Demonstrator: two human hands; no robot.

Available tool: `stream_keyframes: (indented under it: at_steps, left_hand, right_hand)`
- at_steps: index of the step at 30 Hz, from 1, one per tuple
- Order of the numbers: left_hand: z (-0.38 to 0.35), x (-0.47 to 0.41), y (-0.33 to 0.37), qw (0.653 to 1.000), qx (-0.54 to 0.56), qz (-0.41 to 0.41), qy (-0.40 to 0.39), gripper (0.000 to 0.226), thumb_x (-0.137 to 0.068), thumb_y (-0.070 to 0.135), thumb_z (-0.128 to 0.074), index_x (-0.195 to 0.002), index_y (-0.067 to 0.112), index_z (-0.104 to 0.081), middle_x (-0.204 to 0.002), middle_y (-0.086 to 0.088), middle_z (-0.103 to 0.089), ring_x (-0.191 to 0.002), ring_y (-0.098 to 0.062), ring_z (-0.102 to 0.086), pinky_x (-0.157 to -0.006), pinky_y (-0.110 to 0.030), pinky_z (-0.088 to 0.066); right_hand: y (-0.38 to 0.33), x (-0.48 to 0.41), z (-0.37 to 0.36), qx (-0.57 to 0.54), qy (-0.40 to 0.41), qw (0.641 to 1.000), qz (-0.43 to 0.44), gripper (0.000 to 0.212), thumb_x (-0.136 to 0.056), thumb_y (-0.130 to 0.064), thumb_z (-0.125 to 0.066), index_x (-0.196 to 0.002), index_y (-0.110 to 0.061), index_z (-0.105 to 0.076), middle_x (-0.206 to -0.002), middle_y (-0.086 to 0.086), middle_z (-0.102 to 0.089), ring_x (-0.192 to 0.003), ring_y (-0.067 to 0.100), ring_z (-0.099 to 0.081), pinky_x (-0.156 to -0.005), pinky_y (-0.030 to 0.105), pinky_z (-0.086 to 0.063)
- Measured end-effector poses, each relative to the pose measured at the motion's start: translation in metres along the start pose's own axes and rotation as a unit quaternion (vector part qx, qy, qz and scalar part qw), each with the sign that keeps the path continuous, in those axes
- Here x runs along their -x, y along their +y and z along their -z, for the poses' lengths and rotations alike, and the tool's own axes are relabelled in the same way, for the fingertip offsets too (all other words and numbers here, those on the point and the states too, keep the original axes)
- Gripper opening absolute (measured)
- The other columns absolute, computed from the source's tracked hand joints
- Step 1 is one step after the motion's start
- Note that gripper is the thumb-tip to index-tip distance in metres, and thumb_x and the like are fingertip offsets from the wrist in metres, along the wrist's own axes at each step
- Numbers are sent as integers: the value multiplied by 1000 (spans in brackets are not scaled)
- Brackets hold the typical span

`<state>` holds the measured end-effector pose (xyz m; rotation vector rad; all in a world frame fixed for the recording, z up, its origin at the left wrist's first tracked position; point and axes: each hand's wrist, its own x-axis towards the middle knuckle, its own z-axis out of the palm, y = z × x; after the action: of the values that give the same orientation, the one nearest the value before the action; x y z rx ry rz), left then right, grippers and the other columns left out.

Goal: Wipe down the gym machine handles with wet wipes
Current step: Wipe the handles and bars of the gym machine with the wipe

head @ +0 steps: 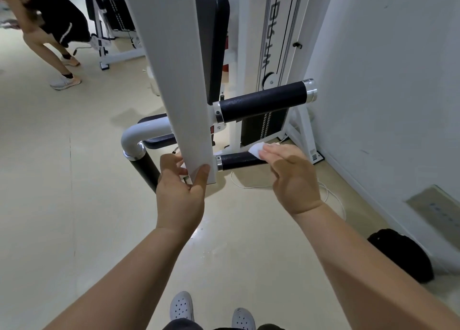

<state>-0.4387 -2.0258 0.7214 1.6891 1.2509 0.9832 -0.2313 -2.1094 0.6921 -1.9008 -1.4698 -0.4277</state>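
A white machine arm [179, 75] hangs in front of me with two black grip handles sticking out to its right. My left hand [180, 192] grips the arm's bottom end, thumb on the front face. My right hand [291, 172] presses a white wet wipe [256, 149] onto the lower handle [236, 160] and covers its outer end. The upper handle [263, 100] is bare, with a chrome cap at its tip. A third black handle [144, 170] slants down at the left below a white elbow tube.
A white wall [385, 80] stands close on the right, with a black bag [403, 255] on the floor by it. A white cable [333, 195] lies on the beige floor. Another person [49, 23] bends over at the far left beside a second machine.
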Motion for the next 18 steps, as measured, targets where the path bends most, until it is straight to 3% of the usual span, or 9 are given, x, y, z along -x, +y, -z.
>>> stream_keyframes:
  at_steps: [3,6,9,11,14,16,18]
  left_hand:
    - [-1,-2,1,1000,6,2,0,34,-93,30,-69,-105,34,-38,-108,0,-61,-86,-28,-67,-66,-24,-46]
    - [-1,-3,4,1000,0,-5,2,35,-94,27,-69,-107,31,-37,-105,3,-58,-94,-23,-63,-66,-19,-44]
    - [0,-3,4,1000,-8,-6,-4,35,-94,26,-69,-108,30,-37,-100,11,-56,-94,-21,-62,-66,-20,-44]
    - [2,-4,4,1000,-15,-9,-7,36,-93,26,-70,-109,30,-37,-100,10,-56,-95,-20,-60,-66,-20,-44]
    - [3,-1,4,1000,-25,-11,-4,35,-93,27,-69,-107,29,-37,-101,1,-58,-97,-22,-60,-68,-24,-44]
    - [4,2,3,999,-29,-13,0,35,-93,29,-69,-106,29,-36,-99,-1,-58,-95,-24,-60,-68,-28,-43]
    - [5,4,3,999,-38,-18,-3,35,-93,30,-69,-105,29,-36,-97,0,-58,-91,-25,-61,-67,-30,-43]
  right_hand:
    - [-24,-6,-9,-34,-31,999,-22,41,-87,-6,-49,-118,-15,-74,-117,4,-73,-110,27,-66,-98,42,-53]
    - [-55,-18,-3,-74,-155,983,64,45,-92,-15,-37,-118,-15,-74,-122,0,-70,-114,20,-63,-99,34,-50]
    - [-37,-47,12,-16,-253,963,88,42,-97,-22,-36,-121,-31,-69,-103,-11,-60,-103,15,-55,-86,25,-39]
    - [-19,-57,21,21,-283,959,27,35,-97,-12,-48,-116,-34,-69,-93,-12,-62,-95,20,-58,-81,31,-45]
    - [-22,-58,30,-12,-280,960,-29,33,-99,-15,-51,-117,-34,-71,-98,-8,-69,-94,19,-61,-89,36,-51]
    - [-46,-71,20,-5,-359,933,-35,37,-102,-16,-47,-123,-39,-67,-101,-10,-65,-99,20,-61,-91,32,-48]
    - [-69,-89,5,22,-452,890,-51,45,-103,-11,-43,-134,-41,-58,-117,-9,-65,-113,24,-61,-102,35,-47]
